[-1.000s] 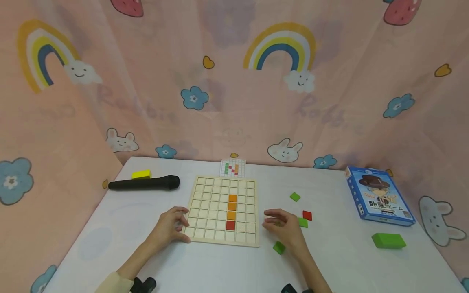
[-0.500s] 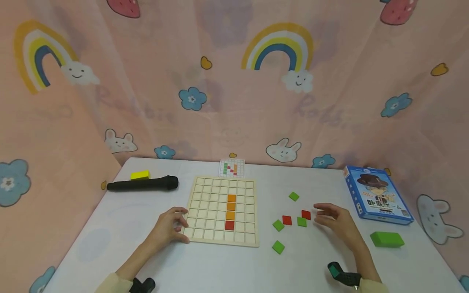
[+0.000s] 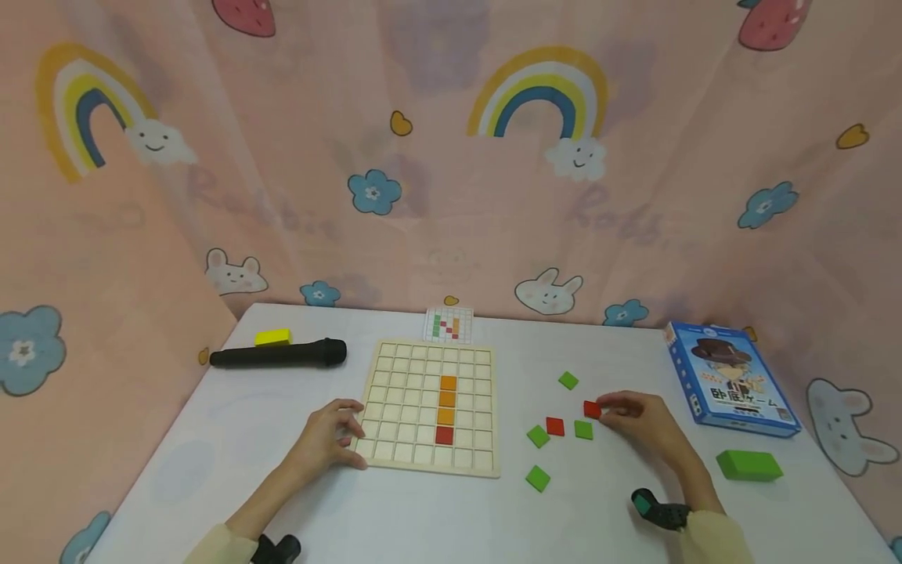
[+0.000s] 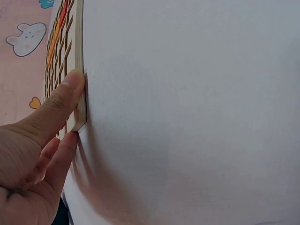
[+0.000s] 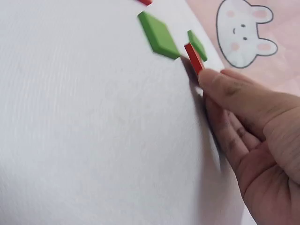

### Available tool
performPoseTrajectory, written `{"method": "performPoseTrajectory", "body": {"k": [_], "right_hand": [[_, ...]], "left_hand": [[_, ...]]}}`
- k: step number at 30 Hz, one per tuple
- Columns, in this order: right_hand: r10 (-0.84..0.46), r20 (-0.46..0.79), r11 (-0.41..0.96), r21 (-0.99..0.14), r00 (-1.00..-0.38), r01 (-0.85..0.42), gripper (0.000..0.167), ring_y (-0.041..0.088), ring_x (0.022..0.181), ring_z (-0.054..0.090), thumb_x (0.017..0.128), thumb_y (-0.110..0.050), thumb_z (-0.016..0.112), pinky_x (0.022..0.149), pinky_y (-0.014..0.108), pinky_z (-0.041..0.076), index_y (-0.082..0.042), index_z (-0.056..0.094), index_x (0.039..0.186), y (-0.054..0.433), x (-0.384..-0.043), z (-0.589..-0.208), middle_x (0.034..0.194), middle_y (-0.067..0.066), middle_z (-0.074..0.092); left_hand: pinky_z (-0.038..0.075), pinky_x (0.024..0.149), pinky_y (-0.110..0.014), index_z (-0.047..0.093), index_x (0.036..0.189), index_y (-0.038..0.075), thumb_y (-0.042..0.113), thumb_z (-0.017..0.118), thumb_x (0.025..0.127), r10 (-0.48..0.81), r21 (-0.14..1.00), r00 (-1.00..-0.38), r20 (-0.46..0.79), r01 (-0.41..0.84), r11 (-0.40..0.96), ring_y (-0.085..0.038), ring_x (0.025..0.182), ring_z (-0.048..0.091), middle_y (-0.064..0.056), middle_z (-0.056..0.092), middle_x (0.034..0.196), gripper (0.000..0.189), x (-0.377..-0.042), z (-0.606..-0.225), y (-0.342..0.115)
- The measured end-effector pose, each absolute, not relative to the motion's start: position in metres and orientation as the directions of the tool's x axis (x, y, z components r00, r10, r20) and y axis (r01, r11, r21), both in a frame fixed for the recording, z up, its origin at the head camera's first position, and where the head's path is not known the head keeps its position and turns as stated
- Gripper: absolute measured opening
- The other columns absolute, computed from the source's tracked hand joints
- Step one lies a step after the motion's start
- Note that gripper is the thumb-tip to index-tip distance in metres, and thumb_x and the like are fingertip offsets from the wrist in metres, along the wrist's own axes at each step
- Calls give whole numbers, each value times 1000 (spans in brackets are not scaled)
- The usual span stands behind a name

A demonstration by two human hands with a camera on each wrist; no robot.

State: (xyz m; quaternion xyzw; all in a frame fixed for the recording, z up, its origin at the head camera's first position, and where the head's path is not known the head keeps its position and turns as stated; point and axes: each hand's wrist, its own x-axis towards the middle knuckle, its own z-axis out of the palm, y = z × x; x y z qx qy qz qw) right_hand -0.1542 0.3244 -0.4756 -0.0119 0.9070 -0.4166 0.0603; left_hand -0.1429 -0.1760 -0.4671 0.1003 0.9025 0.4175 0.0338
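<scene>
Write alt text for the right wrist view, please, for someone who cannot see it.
A right hand pinches a red tile at a white tabletop, with two green tiles nearby and another red piece cut off at the top.

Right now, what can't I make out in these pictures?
Head view: smallest print on the blue box, too tiny.
Left wrist view: part of the board, cut off by the top edge.
Right wrist view: one end of a red tile, hidden by the right hand.
</scene>
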Motion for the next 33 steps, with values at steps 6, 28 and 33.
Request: {"method": "performPoseTrajectory", "body": {"k": [6,28,33], "right_hand": [[58,-127,600,-788,-990,137,42,35,115,57,91,-18,67,102,49,44,0,58,127,317,-152,-478,122,20,62],[180,-144,403,-892,-973,207,34,25,107,64,89,-11,68,82,15,53,2,63,120,235,-132,-454,118,18,65],[162,-123,359,-917,-979,174,33,23,100,67,88,-8,69,81,20,56,3,63,118,213,-131,-455,116,19,66]], "left_hand": [[58,70,-23,63,70,7,1,91,47,225,766,-974,38,173,619,-35,110,57,-12,60,118,37,-142,-466,-177],[59,72,-25,62,71,5,-1,91,47,217,773,-976,35,164,613,-37,109,58,-14,59,120,38,-139,-464,-176],[59,72,-26,63,71,6,-2,90,47,212,766,-976,42,168,621,-37,109,59,-13,59,119,37,-139,-464,-174]]}}
